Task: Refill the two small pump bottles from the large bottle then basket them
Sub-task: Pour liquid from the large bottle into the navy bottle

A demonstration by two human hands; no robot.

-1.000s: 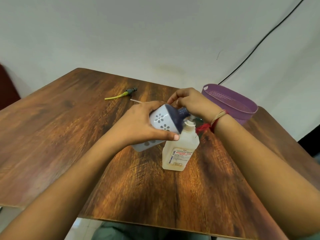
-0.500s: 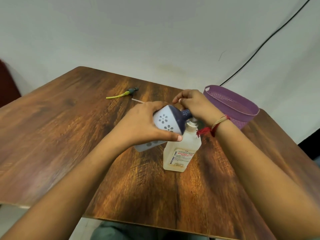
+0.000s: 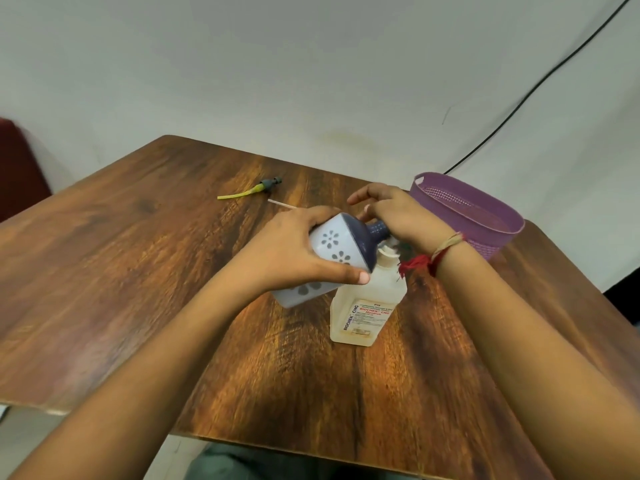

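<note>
My left hand (image 3: 294, 251) grips a white bottle with grey flowers and a dark blue shoulder (image 3: 332, 258), held off the table and tilted with its neck toward the right. The fingers of my right hand (image 3: 398, 216) curl over the end of that neck, hiding the opening. Just below the neck a clear bottle with a red and black label (image 3: 367, 306) stands upright on the table, its white top partly behind my right wrist. A purple basket (image 3: 485, 216) sits to the right, beyond my right hand.
A grey pump head with a yellow tube (image 3: 256, 188) lies on the far part of the wooden table (image 3: 121, 271). A thin white tube (image 3: 280, 203) lies just behind my left hand. A black cable (image 3: 540, 81) runs up the wall behind the basket.
My right hand's fingers have shifted and lifted slightly at the flowered bottle's neck. My left hand keeps the bottle tilted in about the same place. The clear bottle has not moved.
</note>
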